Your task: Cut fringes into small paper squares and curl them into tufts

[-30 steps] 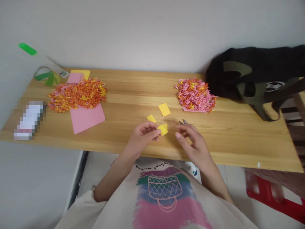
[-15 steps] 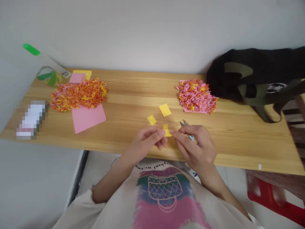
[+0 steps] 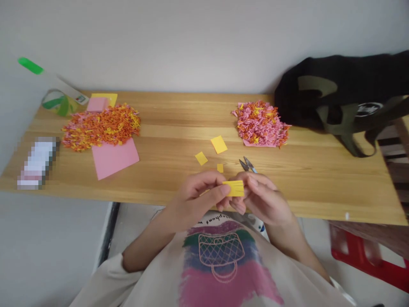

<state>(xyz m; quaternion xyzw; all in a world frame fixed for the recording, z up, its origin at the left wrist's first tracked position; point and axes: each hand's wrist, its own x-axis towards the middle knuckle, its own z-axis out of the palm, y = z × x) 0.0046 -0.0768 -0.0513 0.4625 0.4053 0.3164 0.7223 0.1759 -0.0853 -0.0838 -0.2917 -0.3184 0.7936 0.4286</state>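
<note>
My left hand (image 3: 194, 200) pinches a small yellow paper slip (image 3: 235, 188) between thumb and fingers. Thin parallel lines, like slits, run across the slip toward its right end. My right hand (image 3: 270, 202) is curled at that end, its thumb beside the edge and other fingers lower down; its exact contact is partly hidden. Just beyond my hands lie a tiny yellow square (image 3: 220, 168), a yellow piece (image 3: 201, 158) and a larger yellow square (image 3: 219, 144). Small scissors-like snips (image 3: 247, 164) rest with blades apart near my right hand.
Heaps of pink, orange and yellow paper bits (image 3: 105, 125) lie at left, with a pink sheet (image 3: 116, 158), and at right (image 3: 262, 123). A phone (image 3: 38, 162), roll of tape (image 3: 59, 102) and black bag (image 3: 338, 94) are on the wooden table (image 3: 172, 123).
The yellow slip has come nearer to my body and turned so its lined face shows. My right hand has shifted lower, uncovering more of the snips. The view has moved slightly.
</note>
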